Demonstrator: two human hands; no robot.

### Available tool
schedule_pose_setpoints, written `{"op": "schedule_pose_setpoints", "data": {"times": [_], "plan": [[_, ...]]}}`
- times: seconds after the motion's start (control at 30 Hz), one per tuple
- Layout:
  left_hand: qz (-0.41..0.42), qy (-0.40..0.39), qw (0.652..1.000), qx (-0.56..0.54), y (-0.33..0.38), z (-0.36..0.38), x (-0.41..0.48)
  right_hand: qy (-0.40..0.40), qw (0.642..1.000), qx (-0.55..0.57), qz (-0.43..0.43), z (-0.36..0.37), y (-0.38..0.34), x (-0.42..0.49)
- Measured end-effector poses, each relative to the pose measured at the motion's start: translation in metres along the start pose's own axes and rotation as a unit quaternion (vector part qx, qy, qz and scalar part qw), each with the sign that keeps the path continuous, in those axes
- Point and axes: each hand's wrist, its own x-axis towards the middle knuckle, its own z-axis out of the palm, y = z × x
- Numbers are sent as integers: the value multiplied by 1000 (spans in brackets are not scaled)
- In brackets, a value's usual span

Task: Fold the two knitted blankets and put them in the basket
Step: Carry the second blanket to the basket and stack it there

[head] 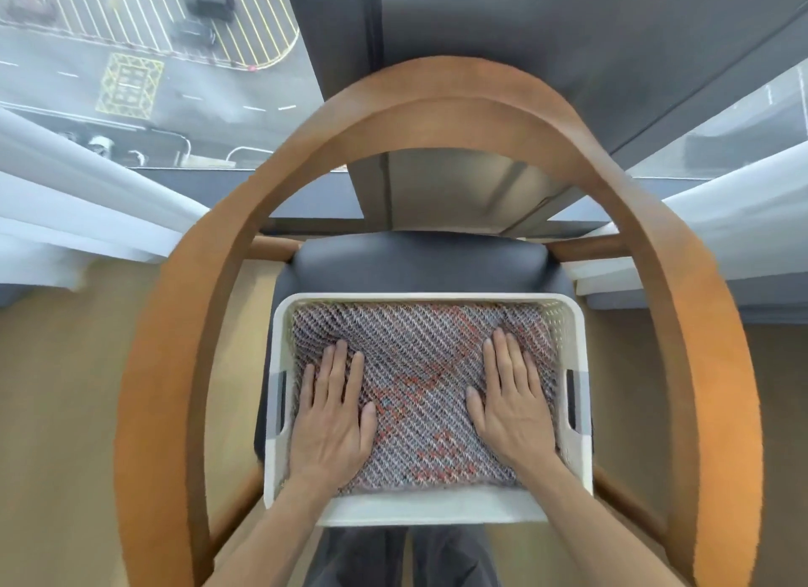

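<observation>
A white plastic basket stands on the dark seat of a wooden chair. Inside it lies a folded knitted blanket, grey with red patches, filling the basket. My left hand rests flat on the blanket's left side, fingers spread, palm down. My right hand lies flat on its right side the same way. Neither hand grips anything. Only one blanket surface shows; whatever lies under it is hidden.
The chair's curved brown wooden back and arms ring the basket. Its dark seat cushion shows behind the basket. White curtains hang left and right before a window over a street. My legs stand below.
</observation>
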Motion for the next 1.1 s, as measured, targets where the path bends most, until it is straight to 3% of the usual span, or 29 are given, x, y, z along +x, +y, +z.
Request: {"op": "schedule_pose_setpoints", "data": {"times": [0.17,0.3,0.47,0.53,0.63,0.73,0.8,0.97,1.03,1.1], "plan": [[33,39,998,-32,16,-36,-18,45,997,47,28,-34,-24,-20],[83,53,993,-58,53,-52,12,73,993,84,-47,-50,-66,-4],[86,-46,993,64,40,-31,58,-29,997,10,-71,-33,-58,38],[85,-45,993,73,42,-28,59,-48,996,7,-80,-30,-57,42],[88,14,996,29,44,-46,43,15,996,33,-77,-47,-54,24],[20,94,995,-38,20,-54,18,109,992,62,-12,-50,-22,-6],[-16,75,996,-43,4,-46,9,83,995,39,30,-41,-4,-13],[-25,-10,999,-22,-6,-24,21,-5,999,-11,34,-20,2,9],[-32,-10,999,-19,-3,-33,18,12,999,2,43,-27,-2,4],[13,9,999,-32,1,-41,1,40,999,33,6,-33,-13,-18]]}}
